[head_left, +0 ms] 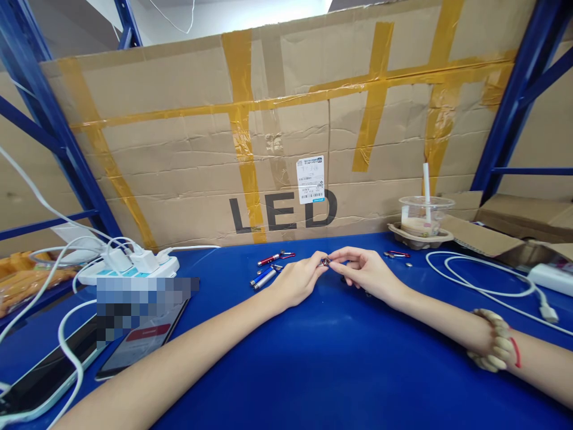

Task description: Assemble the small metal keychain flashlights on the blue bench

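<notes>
My left hand [298, 279] and my right hand [369, 272] meet above the blue tabletop, fingertips pinched together on a small shiny metal piece [325, 261]. Its exact kind is too small to make out. The fingers of both hands are closed around its ends. Just left of my left hand lie small slim metal tubes like mini flashlights: a red one [268, 260], a blue one [264, 275] and a silver one [265, 279]. Something dark shows partly under my right hand, mostly hidden by the fingers.
Behind stands a large taped cardboard sheet [192, 161]. At left are a white power strip [129, 275] with plugs and cables, and two phones, one being a dark phone [147, 340]. A plastic cup [418, 221], a coiled white cable [483, 286] and small red parts [398, 255] lie right.
</notes>
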`<state>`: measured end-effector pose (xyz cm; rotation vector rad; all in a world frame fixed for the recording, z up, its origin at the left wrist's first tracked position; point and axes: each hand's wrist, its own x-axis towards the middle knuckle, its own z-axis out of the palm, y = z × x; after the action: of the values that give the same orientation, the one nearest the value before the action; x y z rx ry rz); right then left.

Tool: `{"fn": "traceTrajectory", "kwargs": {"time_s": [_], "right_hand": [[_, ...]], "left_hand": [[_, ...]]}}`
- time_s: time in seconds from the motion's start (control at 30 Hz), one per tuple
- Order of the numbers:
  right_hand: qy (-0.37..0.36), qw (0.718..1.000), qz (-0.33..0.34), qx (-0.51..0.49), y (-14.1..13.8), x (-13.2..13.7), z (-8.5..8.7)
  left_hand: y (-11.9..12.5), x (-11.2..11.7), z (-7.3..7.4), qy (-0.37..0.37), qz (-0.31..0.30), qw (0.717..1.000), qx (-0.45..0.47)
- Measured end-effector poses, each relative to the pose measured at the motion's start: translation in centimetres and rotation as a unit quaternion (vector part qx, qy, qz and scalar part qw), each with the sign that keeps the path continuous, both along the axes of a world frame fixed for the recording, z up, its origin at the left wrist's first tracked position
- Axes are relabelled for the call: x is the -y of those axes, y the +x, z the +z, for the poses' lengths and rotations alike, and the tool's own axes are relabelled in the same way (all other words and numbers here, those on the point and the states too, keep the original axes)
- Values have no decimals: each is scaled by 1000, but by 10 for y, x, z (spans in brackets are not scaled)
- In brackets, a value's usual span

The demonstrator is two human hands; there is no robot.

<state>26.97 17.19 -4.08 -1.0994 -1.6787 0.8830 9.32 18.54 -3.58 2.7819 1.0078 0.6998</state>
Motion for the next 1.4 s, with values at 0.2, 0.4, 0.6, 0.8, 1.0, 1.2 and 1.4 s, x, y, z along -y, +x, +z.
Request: {"fn": "traceTrajectory", "kwargs": {"time_s": [0.2,0.4,0.6,0.8,1.0,1.2,1.4], "right_hand": [[-6,1000,-1,-4,1,-3,-3],[-7,1000,-1,4,1,-3,-4],[-8,1000,-7,12,1,-2,-2],[-4,1000,-3,11,2,-3,-3],[-2,1000,0,10,2,-2,-3],[-6,1000,-8,16,0,1,1],[3,999,-21,48,4,2,2]], "left_hand": [[0,-1,0,-2,-3,1000,-5],[0,-1,-1,0,-4,1000,-7],[0,0,0,-5,3,1000,-9],[-1,-1,-1,3,0,1000,-7],[-1,-1,0,5,2,1000,-10],[0,0,1,4,3,1000,-11],[-2,1,2,1,-4,1000,-23]]}}
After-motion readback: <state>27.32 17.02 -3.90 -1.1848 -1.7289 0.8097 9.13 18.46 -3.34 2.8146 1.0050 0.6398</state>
